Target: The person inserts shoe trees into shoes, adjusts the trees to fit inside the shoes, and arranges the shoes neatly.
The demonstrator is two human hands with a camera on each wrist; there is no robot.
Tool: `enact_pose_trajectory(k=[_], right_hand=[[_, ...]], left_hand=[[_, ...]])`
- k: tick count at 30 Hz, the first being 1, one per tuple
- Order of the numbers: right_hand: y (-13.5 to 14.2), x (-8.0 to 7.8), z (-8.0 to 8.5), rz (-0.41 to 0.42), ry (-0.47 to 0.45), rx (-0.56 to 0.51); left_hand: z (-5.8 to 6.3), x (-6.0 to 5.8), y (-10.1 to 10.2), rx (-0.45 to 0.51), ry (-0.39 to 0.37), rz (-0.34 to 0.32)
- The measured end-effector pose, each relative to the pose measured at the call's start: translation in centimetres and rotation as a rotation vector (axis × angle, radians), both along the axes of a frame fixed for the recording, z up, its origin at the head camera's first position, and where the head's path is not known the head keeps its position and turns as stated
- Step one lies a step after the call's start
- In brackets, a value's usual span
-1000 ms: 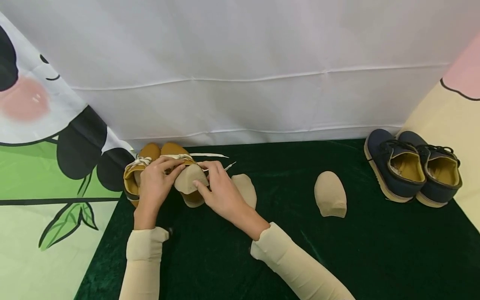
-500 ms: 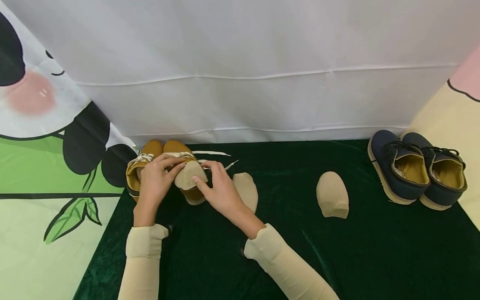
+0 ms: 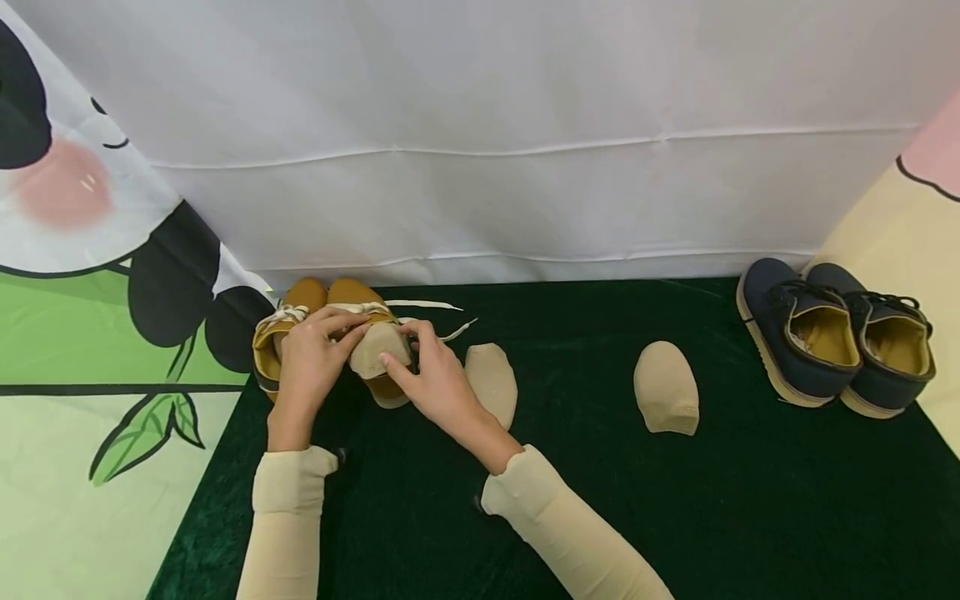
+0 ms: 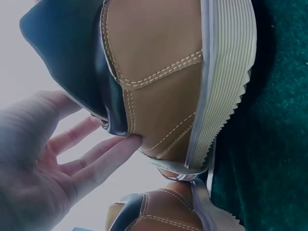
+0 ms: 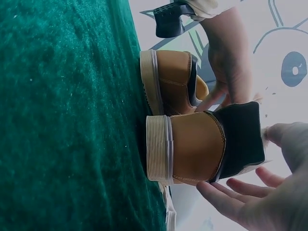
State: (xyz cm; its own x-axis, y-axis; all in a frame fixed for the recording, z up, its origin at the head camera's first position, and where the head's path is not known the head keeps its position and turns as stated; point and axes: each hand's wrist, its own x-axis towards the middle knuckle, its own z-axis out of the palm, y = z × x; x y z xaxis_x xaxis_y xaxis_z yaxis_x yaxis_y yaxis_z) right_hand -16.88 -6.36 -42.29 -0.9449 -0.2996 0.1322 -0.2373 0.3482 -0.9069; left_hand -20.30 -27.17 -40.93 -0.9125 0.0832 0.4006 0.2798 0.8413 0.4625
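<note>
I see a white backdrop [image 3: 480,150] rising beyond both hands; a dark green velvet cloth [image 3: 600,533] spreads beneath them; a pair of navy lace-up shoes [image 3: 817,377] stands well to the right of the right hand; a tan lace-up shoe [image 3: 351,293] stands between the hands, toe pointing away from them, and a second tan shoe [image 3: 298,297] is just left of the left hand, partly hidden by it; I have the left hand [image 3: 309,354] and right hand [image 3: 435,383] pinching the held beige shoe insert [image 3: 380,352] from either side, at the tan shoe's mouth, over its heel; another beige insert [image 3: 489,379] lies just right of the right hand, a third beige insert [image 3: 666,383] farther right; loose white lace ends [image 3: 427,304] reach past the right fingers.
</note>
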Motion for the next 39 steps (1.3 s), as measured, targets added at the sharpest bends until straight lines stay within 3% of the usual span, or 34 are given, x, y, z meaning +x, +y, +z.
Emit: enact_pose_trajectory(k=[15,32,39], right_hand=[[-0.5,-0.9,-0.3,-0.016,0.034,0.076],[-1.0,-1.6,0.0,-0.030,0.039,0.134],[-1.8,-1.8,0.2,-0.059,0.049,0.152]], left_hand=[[0.1,0.2,0.0,0.010,-0.038,-0.007],[0.9,0.4,-0.8,-0.006,-0.242,-0.058],[1.4,0.4,-1.1,-0.026,-0.289,-0.106]])
